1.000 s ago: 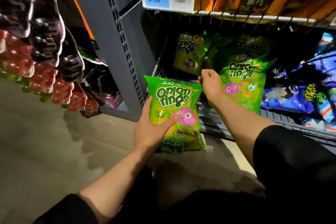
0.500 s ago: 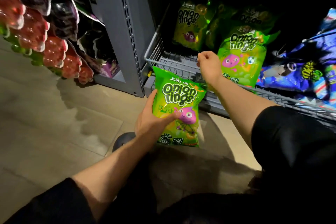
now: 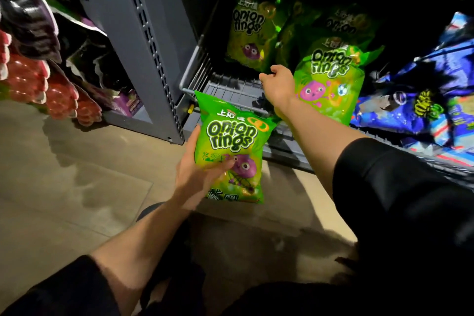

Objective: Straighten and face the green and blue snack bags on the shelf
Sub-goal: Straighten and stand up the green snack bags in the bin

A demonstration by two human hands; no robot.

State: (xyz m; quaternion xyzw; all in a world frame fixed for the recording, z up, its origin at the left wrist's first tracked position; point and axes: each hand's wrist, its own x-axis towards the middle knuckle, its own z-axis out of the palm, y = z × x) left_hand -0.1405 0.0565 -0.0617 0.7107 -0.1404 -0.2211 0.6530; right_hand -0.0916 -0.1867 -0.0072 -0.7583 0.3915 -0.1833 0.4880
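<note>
The left hand (image 3: pixel 198 174) grips a green onion-rings bag (image 3: pixel 232 154) from its left edge, thumb curled across the front and the other fingers hidden behind the pack. This bag is held upright, front facing the camera, out in front of the wire shelf (image 3: pixel 230 90) and below its front rail, over the floor (image 3: pixel 64 174).

The right hand (image 3: pixel 278 84) reaches over that rail into the shelf with its fingers curled. It sits against the left edge of a second green bag (image 3: pixel 331 84), but the fingertips are turned away from the camera, so whether they pinch the bag's edge or only rest beside it cannot be told. The second green bag stands tilted at the front of the shelf, its lower left part covered by the wrist.

Deeper in the shelf, behind the right hand, a third green bag (image 3: pixel 246 33) stands upright in shadow, and a fourth (image 3: pixel 343 23) behind the second green bag is dim and largely covered. To the right of the second green bag, the blue snack bags (image 3: pixel 420 100) lie jumbled and slumped, cut off by the frame edge; their print is hard to read.

Left of the shelf stands a grey perforated upright (image 3: pixel 133 41), and beyond it hang red and dark packets (image 3: pixel 33 79), blurred.
</note>
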